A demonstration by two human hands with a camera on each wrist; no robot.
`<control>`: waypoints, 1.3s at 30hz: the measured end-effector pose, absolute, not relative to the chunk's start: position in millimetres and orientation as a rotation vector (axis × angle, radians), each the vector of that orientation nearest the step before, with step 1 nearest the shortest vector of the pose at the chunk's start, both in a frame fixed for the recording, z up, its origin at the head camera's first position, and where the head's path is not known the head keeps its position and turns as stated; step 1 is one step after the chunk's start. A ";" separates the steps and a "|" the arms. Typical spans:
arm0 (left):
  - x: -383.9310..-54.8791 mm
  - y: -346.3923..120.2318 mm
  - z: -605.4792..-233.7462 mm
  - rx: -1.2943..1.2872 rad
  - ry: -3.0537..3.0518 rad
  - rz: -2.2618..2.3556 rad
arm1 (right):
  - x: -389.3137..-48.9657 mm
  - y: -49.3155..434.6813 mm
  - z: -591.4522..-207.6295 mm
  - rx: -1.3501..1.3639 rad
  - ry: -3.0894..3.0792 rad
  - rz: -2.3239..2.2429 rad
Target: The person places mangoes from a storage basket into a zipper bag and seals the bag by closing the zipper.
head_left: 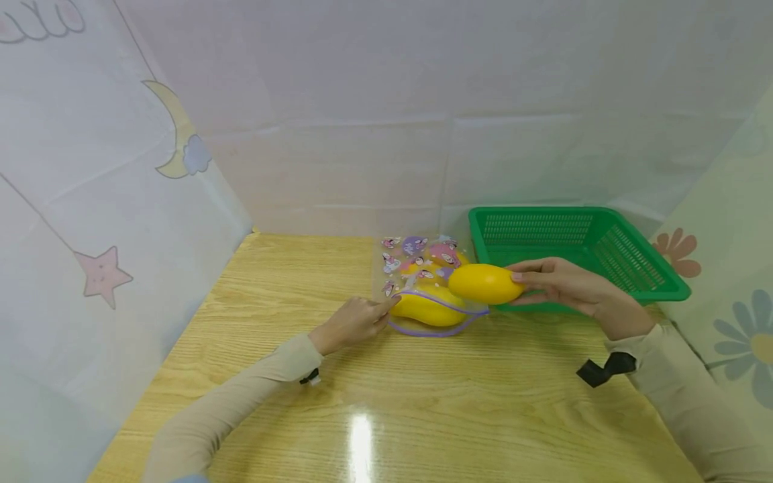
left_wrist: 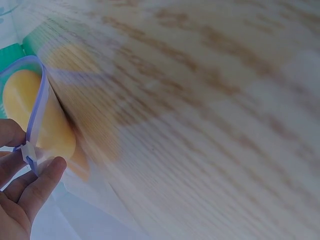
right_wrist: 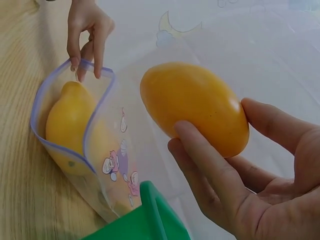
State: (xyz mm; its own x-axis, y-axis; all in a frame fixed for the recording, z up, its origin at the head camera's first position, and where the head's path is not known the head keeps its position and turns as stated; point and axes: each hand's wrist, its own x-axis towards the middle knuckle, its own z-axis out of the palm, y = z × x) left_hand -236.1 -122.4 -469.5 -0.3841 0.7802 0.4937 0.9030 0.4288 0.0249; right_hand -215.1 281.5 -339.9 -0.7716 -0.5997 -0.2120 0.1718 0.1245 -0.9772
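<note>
A clear zip bag (head_left: 386,272) with purple edging and cartoon prints lies on the table, its mouth parted toward the near side. At the mouth's left corner, beside a white slider (left_wrist: 28,151), my left hand (head_left: 352,324) pinches the bag. Inside sits a smooth yellow mango-shaped fruit (right_wrist: 70,120), with more yellow and orange shapes behind it, partly hidden by the prints. My right hand (head_left: 561,287) holds a yellow mango (right_wrist: 192,105) by one end between thumb and fingers. In the head view this mango overlaps the bag's right side.
A green plastic basket (head_left: 667,285) with slotted walls stands at the back right, close beside the bag and behind my right hand. Printed cloth walls (head_left: 338,168) enclose the wooden table (head_left: 290,416) at the back and sides.
</note>
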 end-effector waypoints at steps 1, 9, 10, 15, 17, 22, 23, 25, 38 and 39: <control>-236.1 -122.4 -469.3 -1.428 -2.279 -0.406 | -215.0 280.7 -341.4 -0.418 1.833 -1.696; -235.4 -122.2 -468.5 -1.437 -2.297 -0.429 | -211.2 269.3 -351.5 -0.415 1.889 -1.640; -235.2 -122.1 -468.4 -1.438 -2.291 -0.428 | -210.6 267.2 -352.7 -0.418 1.888 -1.639; -234.7 -122.2 -467.9 -1.442 -2.273 -0.422 | -208.0 258.5 -359.3 -0.439 1.857 -1.639; -234.5 -122.4 -467.8 -1.441 -2.273 -0.414 | -207.1 255.6 -361.5 -0.435 1.846 -1.648; -235.0 -122.6 -468.8 -1.439 -2.269 -0.421 | -205.5 248.9 -366.5 -0.423 1.833 -1.644; -235.1 -122.5 -468.8 -1.440 -2.268 -0.426 | -205.6 247.8 -367.8 -0.422 1.829 -1.641; -235.2 -122.3 -468.9 -1.437 -2.268 -0.431 | -205.5 245.7 -370.2 -0.422 1.817 -1.644; -235.1 -121.9 -468.0 -1.424 -2.325 -0.396 | -200.4 229.4 -383.8 -0.386 1.825 -1.656; -235.1 -121.8 -468.0 -1.424 -2.321 -0.398 | -199.9 227.9 -384.7 -0.383 1.834 -1.655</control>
State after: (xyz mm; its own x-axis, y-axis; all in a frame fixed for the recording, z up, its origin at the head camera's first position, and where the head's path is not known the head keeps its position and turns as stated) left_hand -235.1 -121.8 -468.0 -0.4094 0.7851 0.4648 0.8951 0.4443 0.0381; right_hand -199.9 227.9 -384.7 -0.7586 -0.5988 -0.2567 0.1941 0.1684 -0.9664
